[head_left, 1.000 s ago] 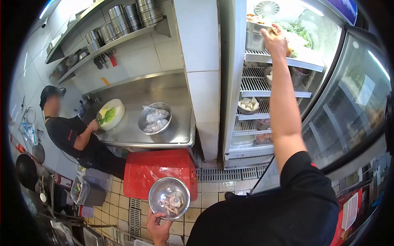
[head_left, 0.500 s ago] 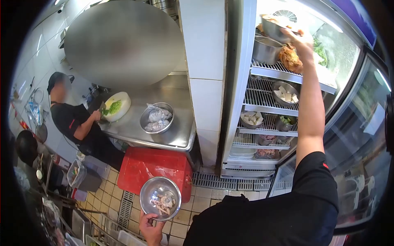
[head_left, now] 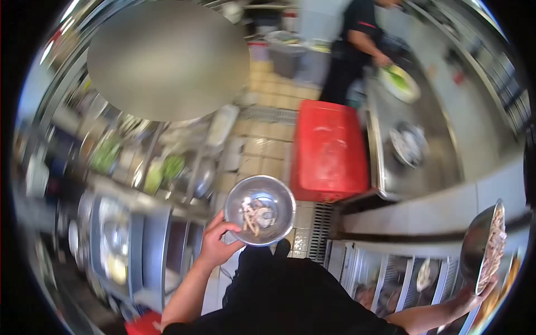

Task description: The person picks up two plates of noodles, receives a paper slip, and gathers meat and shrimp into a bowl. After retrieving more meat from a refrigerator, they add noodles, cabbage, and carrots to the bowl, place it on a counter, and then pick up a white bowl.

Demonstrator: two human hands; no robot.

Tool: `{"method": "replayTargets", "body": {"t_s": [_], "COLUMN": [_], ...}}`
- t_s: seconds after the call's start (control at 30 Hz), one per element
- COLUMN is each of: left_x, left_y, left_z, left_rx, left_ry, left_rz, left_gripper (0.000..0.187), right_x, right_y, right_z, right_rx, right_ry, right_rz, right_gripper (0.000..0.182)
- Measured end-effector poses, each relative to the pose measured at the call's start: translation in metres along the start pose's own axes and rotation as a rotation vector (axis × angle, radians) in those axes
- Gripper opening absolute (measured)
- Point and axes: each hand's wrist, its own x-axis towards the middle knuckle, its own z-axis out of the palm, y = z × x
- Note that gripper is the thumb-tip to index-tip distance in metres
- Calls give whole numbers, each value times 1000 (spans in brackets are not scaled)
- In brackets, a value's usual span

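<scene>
My left hand (head_left: 220, 239) grips the near-left rim of a shiny metal bowl (head_left: 234, 204), thumb over the edge. Several pale pieces of what looks like raw meat (head_left: 258, 216) lie at its bottom. On the far right, my right hand (head_left: 487, 291) is closed at the lower rim of a second metal bowl (head_left: 474, 243), which appears tilted in the view. Pinkish-brown pieces, perhaps meat (head_left: 495, 245), fill that bowl to its rim. It is beside the open fridge's shelves (head_left: 410, 279); part of this hand is hidden.
A red lidded bin (head_left: 330, 148) stands ahead on the tiled floor. Beyond it, a co-worker (head_left: 357, 44) is at a steel counter (head_left: 438, 151) with a white round board (head_left: 410, 92) and a bowl of bagged items (head_left: 409, 144). Trays of greens (head_left: 173, 166) are left.
The view has swung left and down. My right hand has brought the filled bowl away from the fridge's top shelf. My left hand still holds its bowl.
</scene>
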Motion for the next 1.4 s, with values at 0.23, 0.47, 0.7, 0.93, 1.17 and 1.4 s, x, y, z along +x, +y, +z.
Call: {"method": "replayTargets", "body": {"t_s": [0.23, 0.47, 0.7, 0.93, 1.17, 1.4], "left_x": [-167, -294, -421, -545, -617, -610], "left_y": [3, 17, 5, 22, 38, 31], "left_z": [-49, -77, -119, -87, -110, -121], "left_rx": [289, 368, 471, 542, 720, 631], "left_ry": [277, 656, 991, 1220, 1323, 1831], "left_rz": [-139, -202, -324, -549, -709, -801], "left_gripper": [33, 33, 33, 34, 35, 31], "right_x": [-28, -70, -221, -366, -512, -663], "right_y": [54, 10, -128, -300, -463, -556], "right_z": [167, 247, 333, 385, 382, 321], "right_rx": [435, 833, 984, 1173, 1477, 1594], "right_ry": [-590, -873, -1144, -1473, -1798, -2005], "right_rz": [-20, -10, -53, -265, -296, -337], "right_gripper": [62, 53, 38, 43, 53, 53]}}
